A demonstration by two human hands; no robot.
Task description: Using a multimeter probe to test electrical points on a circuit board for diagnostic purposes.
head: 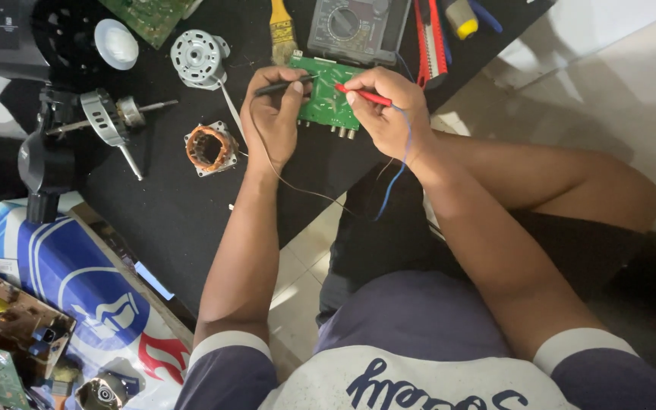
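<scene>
One black tabletop (191, 205), matte, running diagonally through the view and cut off at the top and left edges; pale tiled floor shows below and to the right of it.

One black fan housing (39, 38) with a white round cap, upper left, partly out of frame.

One blue, white and red printed sheet (77, 281), lower left, with two more circuit boards lying on it, both cut off by the frame edge.

One grey analogue multimeter (357, 26), top centre, its upper part out of view.

One small green rectangular circuit board (328, 102), on the tabletop just below the multimeter, between the two hands; its centre is partly hidden by fingers.

One silver round motor end-cap (197, 57); one copper-wound stator (210, 148) in a square white frame, just left of the left wrist; one grey rotor shaft with bracket (111, 118).

One yellow-handled paintbrush (282, 30), beside the multimeter.

Two hands: left hand (271, 114), fingers closed around one black test probe (282, 87) whose tip meets the board's upper edge; right hand (385, 110), fingers pinching one red test probe (362, 95) angled down onto the board. Thin leads, one black and one blue, trail from the hands towards the person's lap.

Red-handled tools at top right are too crowded to count.
</scene>
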